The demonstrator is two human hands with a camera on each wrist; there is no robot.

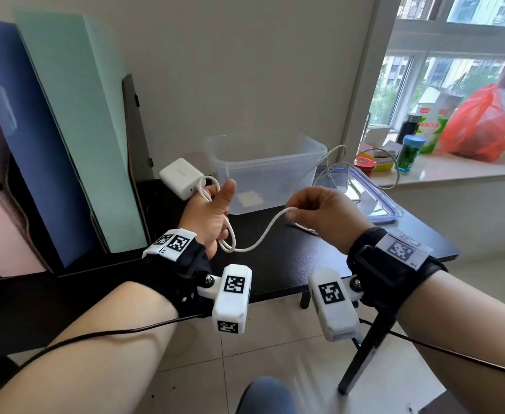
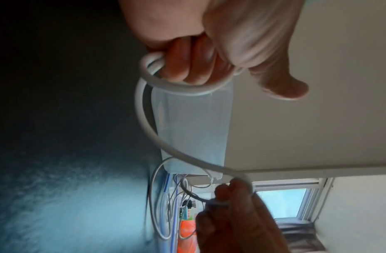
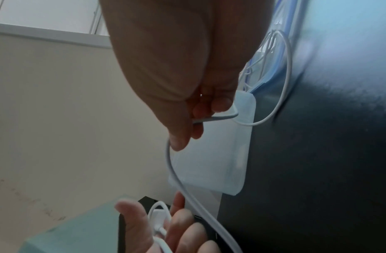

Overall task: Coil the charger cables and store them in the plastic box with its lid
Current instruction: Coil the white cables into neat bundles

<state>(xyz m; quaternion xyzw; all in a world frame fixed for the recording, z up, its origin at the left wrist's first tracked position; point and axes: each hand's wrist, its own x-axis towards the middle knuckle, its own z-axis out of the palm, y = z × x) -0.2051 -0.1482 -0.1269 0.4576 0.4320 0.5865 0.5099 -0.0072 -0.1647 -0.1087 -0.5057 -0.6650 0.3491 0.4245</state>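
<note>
A white charger cable (image 1: 260,239) runs between my two hands above the black table (image 1: 290,264). My left hand (image 1: 212,210) holds a few loops of it in curled fingers (image 2: 185,65), thumb (image 2: 280,85) raised. My right hand (image 1: 314,210) pinches the cable (image 3: 209,119) between thumb and fingers; its free length (image 3: 283,82) trails back over the lid (image 1: 376,201). The clear plastic box (image 1: 263,168) stands open behind the hands. A white charger brick (image 1: 181,177) lies left of the box.
The blue-rimmed lid lies flat right of the box with more cable (image 1: 334,165) looped on it. Coloured boards (image 1: 66,130) lean against the wall at left. The windowsill (image 1: 454,168) at right carries bottles and a red bag (image 1: 481,127).
</note>
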